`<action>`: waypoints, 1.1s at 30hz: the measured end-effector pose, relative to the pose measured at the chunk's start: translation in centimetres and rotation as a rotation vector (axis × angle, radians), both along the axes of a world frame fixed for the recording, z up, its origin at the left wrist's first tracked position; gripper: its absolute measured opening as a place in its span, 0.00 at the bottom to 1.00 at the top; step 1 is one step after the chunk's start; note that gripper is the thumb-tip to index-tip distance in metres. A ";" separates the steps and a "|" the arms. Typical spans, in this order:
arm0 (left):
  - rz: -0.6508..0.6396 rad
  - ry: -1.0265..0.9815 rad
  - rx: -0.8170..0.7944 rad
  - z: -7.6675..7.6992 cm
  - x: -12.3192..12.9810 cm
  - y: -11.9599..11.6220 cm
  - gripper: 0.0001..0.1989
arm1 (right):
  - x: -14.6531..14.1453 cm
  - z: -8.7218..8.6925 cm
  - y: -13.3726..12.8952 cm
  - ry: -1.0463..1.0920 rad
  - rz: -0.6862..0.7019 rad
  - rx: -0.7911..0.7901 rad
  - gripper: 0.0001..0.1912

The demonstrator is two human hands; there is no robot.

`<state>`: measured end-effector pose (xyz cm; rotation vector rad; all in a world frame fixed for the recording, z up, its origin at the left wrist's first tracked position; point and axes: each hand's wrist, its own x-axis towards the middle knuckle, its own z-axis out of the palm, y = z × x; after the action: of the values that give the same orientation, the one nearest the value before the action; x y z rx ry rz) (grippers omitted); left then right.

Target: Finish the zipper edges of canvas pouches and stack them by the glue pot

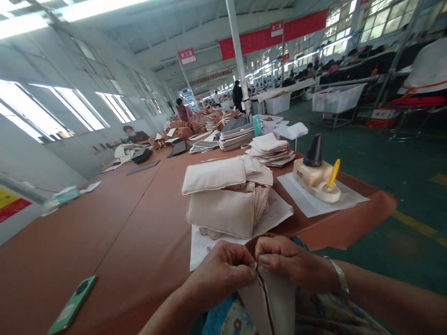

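Note:
A cream-coloured leather piece (279,302) with a dark brown seam down its middle hangs over my lap. My left hand (226,267) pinches its top edge just left of the seam. On the other side, my right hand (293,260) grips the same edge, fingers closed, with a metal bracelet at the wrist. Both thumbs almost meet at the top of the seam. Just beyond my hands, a stack of stitched cream leather pieces (220,211) lies on white paper (197,246).
A glue container (314,179) with a black cone and a yellow-handled brush (333,173) stands on paper at the right. More cream pieces (270,149) are piled behind. A green phone (73,304) lies at the left on the brown table (132,260). Several people are farther off.

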<state>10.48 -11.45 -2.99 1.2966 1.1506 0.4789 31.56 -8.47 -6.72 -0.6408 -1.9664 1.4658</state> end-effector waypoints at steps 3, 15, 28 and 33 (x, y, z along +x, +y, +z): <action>0.013 -0.032 -0.013 0.0 0.2 0.1 0.05 | -0.2 0.0 0.2 0.037 0.028 -0.076 0.19; 0.026 -0.059 -0.003 0.5 0.4 0.5 0.11 | -0.8 -0.3 0.0 0.096 0.020 -0.204 0.12; 0.050 0.157 0.125 -0.4 0.7 -0.4 0.05 | -0.4 -0.1 -0.1 0.055 -0.007 -0.205 0.09; 0.012 0.249 0.169 0.0 1.2 -0.7 0.06 | -0.5 -0.3 -0.4 0.002 -0.069 -0.110 0.09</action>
<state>11.72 -12.10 -2.96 1.5292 1.3474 0.4392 31.10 -8.88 -6.99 -0.7474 -1.8531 1.5391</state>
